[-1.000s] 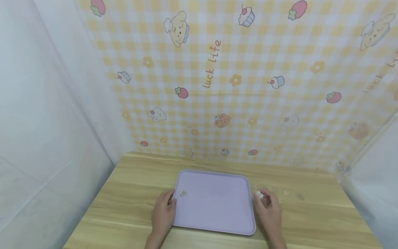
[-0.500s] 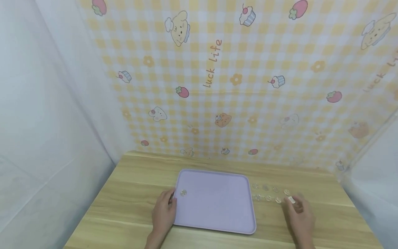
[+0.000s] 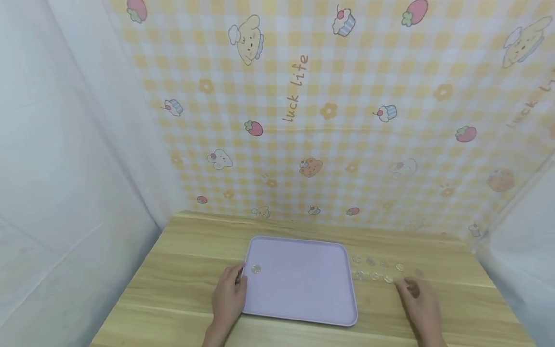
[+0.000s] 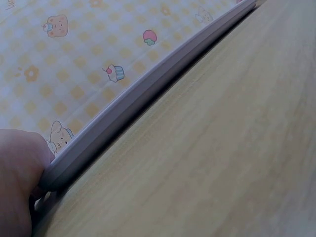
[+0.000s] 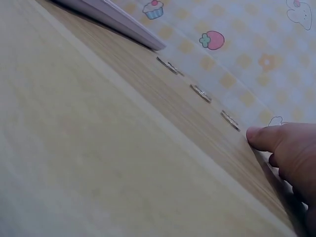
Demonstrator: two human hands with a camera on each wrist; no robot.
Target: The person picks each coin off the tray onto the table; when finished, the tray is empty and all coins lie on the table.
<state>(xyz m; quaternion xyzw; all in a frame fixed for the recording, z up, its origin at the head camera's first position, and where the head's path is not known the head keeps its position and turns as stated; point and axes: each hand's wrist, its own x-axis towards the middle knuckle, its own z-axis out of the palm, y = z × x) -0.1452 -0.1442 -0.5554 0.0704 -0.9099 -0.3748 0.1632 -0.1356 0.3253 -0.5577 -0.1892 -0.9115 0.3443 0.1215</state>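
A pale purple tray lies on the wooden table. My left hand grips its left rim, thumb along the edge; the left wrist view shows part of the hand at the tray's edge. One silver coin lies inside the tray near that side. To the tray's right, coins form a far row and a near row. My right hand is low at the near row's right end, fingers curled down to the table, pinching a coin that they hide. A coin lies beside the thumb.
A yellow checked cloth with cartoon prints hangs behind the table. White sheets stand at the left and right sides. A faint grey disc lies just beyond my right hand.
My right hand has moved right from the tray's edge with a coin, then lowered at the near row's end, where the coin is now out of sight. My left hand has stayed on the tray.
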